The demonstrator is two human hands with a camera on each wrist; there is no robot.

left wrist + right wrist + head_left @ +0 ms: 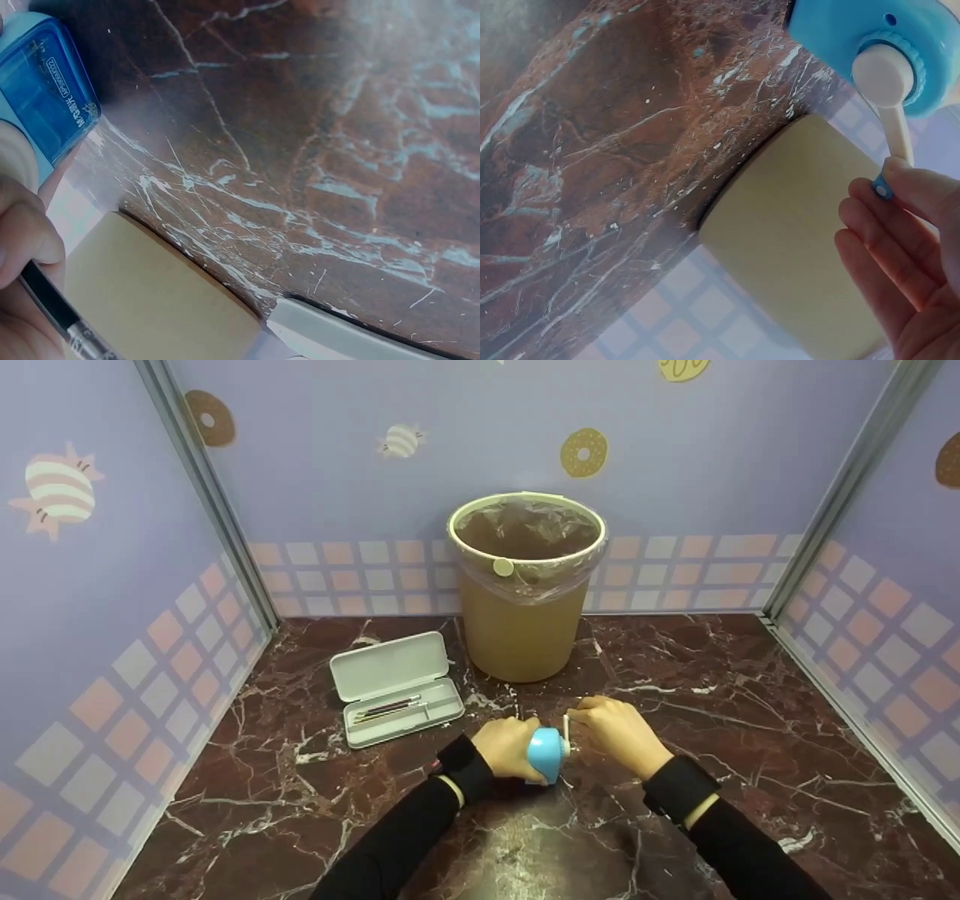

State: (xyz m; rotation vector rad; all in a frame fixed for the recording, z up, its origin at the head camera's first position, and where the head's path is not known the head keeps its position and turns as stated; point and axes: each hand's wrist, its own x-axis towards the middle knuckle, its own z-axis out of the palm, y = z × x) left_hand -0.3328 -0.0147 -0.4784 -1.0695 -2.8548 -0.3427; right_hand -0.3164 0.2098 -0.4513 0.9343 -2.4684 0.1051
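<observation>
A blue hand-crank pencil sharpener (545, 754) stands on the marble tabletop, its clear shavings drawer (56, 94) visible in the left wrist view. My left hand (508, 746) grips the sharpener's left side. A dark pencil (46, 296) with a silver band shows between the left fingers, beside the sharpener's pale round front; its other end is hidden. On the opposite side, my right hand (619, 731) pinches the small blue knob (883, 187) of the white crank (895, 135) between thumb and forefinger. The crank arm points upward in the head view.
An opened grey pencil case (405, 727) lies to the left with several pencils (386, 708) in it. Behind the hands stands a tan waste bin (525, 630) with a clear plastic liner. Patterned panels wall the table at the back and both sides.
</observation>
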